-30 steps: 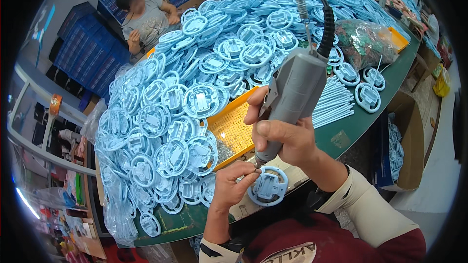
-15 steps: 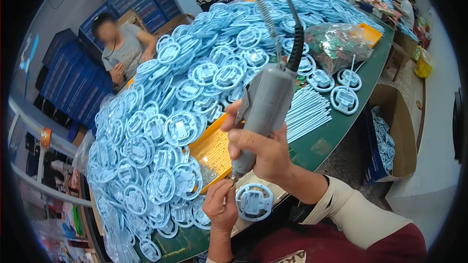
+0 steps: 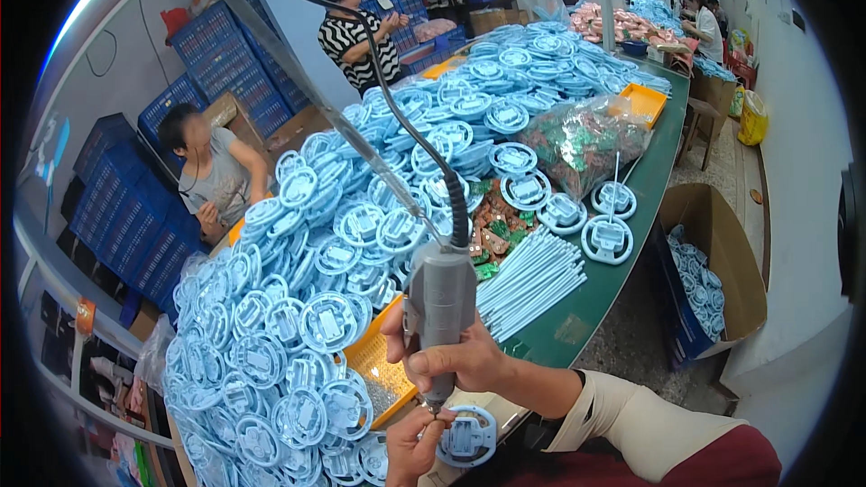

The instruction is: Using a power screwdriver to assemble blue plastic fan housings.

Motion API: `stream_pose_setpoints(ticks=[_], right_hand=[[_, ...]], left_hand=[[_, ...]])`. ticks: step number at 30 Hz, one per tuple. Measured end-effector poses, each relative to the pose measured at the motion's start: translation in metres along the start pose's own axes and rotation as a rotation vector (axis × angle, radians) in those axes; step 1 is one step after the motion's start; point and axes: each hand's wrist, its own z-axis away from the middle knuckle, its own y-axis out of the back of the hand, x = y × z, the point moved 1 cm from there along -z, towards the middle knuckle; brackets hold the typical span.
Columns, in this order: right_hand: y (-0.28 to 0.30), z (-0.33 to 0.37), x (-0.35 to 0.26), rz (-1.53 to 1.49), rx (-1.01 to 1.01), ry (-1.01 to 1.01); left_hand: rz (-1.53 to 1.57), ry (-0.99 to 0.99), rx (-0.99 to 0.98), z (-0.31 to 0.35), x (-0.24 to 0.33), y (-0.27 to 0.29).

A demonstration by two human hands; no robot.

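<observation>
My right hand point(image 3: 460, 362) is wrapped round a grey electric screwdriver point(image 3: 442, 293), which hangs from a spring and a black cable with its bit pointing down. At the bit's tip, the thumb and fingers of my left hand point(image 3: 413, 444) are pinched together; anything between them is too small to make out. Just right of those fingertips lies a light blue plastic ring-shaped part point(image 3: 467, 437), like a toy steering wheel, partly covered by my left fingers. Beside my hands, a yellow tray point(image 3: 383, 362) holds many small metal pieces, probably screws.
A large heap of light blue wheel parts point(image 3: 334, 252) covers the left and back of the green table point(image 3: 577, 329). Light blue rods point(image 3: 532, 284), circuit boards point(image 3: 496, 225) and a plastic bag point(image 3: 586, 144) lie ahead. An open carton point(image 3: 722, 261) stands right. Two people are across the table.
My view has tilted up, so the scene sits lower. The screwdriver stands more upright, and its tip and my left fingers are nearer the wheel part. A person at the back now holds up a phone-like object.
</observation>
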Motion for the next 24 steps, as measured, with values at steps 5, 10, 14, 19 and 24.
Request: stream_pose_setpoints(ticks=[5, 10, 14, 19, 24], right_hand=[[-0.002, 0.002, 0.001, 0.09, 0.214, 0.135], [-0.001, -0.013, -0.039, 0.248, 0.229, 0.515], [0.014, -0.015, -0.028, 0.366, 0.275, 0.282], [0.035, -0.007, 0.018, 1.05, 0.128, 0.193], [0.035, -0.004, 0.021, 1.146, 0.127, 0.258]], left_hand=[[-0.23, -0.107, 0.103, -0.003, 0.003, 0.001], [-0.276, 0.107, 0.076, 0.027, -0.046, 0.018], [-0.506, -0.07, 0.338, -0.008, -0.006, -0.006], [-0.945, -0.205, 0.212, -0.023, -0.028, -0.009], [-0.973, -0.227, 0.239, -0.016, -0.029, -0.011]])
